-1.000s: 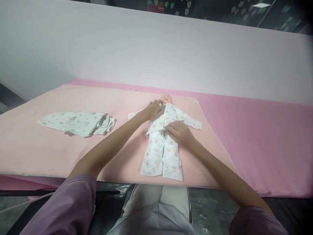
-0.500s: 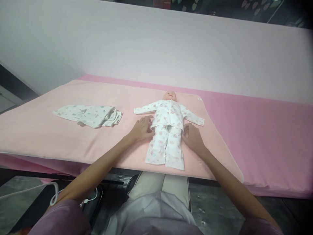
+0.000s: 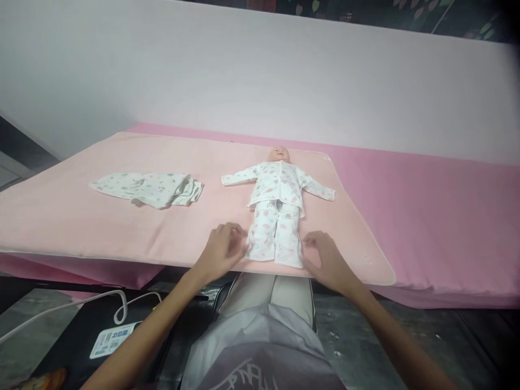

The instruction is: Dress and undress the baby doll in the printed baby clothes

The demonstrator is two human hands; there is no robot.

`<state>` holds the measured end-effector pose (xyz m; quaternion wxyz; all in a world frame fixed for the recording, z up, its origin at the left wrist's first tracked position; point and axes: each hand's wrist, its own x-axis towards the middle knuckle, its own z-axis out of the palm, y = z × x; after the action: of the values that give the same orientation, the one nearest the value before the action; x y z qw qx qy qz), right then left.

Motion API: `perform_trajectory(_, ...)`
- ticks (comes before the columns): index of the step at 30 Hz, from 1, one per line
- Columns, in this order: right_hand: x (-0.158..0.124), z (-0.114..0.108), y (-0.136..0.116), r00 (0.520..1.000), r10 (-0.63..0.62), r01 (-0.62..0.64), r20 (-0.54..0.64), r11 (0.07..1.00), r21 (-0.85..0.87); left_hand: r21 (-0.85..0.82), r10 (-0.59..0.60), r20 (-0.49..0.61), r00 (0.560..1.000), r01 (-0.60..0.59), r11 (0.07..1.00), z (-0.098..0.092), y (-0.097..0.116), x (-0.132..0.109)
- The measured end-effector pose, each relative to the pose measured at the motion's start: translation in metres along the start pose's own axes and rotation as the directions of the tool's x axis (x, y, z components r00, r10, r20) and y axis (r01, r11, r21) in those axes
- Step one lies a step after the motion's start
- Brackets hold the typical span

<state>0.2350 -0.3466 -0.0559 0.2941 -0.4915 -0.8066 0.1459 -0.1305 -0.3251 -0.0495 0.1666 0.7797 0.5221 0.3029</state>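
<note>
A baby doll [image 3: 279, 154] lies on its back with both arms spread out. It wears a white patterned long-sleeved top [image 3: 280, 181] and matching trousers [image 3: 266, 233], their legs laid straight toward me. My left hand [image 3: 221, 252] is beside the left trouser leg near its hem, thumb and fingers curved and apart. On the other side, my right hand [image 3: 329, 262] is at the outer edge of the right leg, its fingers also parted. Nothing shows in either hand. Whether the fingertips touch the fabric, I cannot tell.
Folded patterned cloth [image 3: 150, 188] lies to the left on the peach mat [image 3: 101, 227]. A pink cover [image 3: 439, 227] extends to the right, and a white wall panel [image 3: 260, 81] rises behind. A white cable [image 3: 81, 299] runs at lower left, above a dark seat.
Both hands have moved toward me, from the waist down to the trouser hems. The trouser legs look straighter at the bottom. My view has shifted slightly.
</note>
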Motion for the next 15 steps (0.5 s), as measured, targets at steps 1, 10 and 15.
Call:
perform_trajectory(1,-0.011,0.005,-0.006,1.000,-0.015,0.015,0.020,1.000,0.017,0.014,0.023,0.026,0.999,-0.023,1.000,0.003,0.003,-0.015)
perform_trajectory(10,-0.028,0.030,-0.024,0.956,0.128,-0.107,-0.265,0.990,0.094,0.039,0.033,-0.173,0.984,-0.027,0.999,0.021,0.022,-0.033)
perform_trajectory(15,-0.044,0.022,-0.030,0.939,-0.011,-0.004,-0.343,0.999,-0.042,0.117,0.163,-0.273,0.948,-0.136,0.984,0.020,0.025,-0.042)
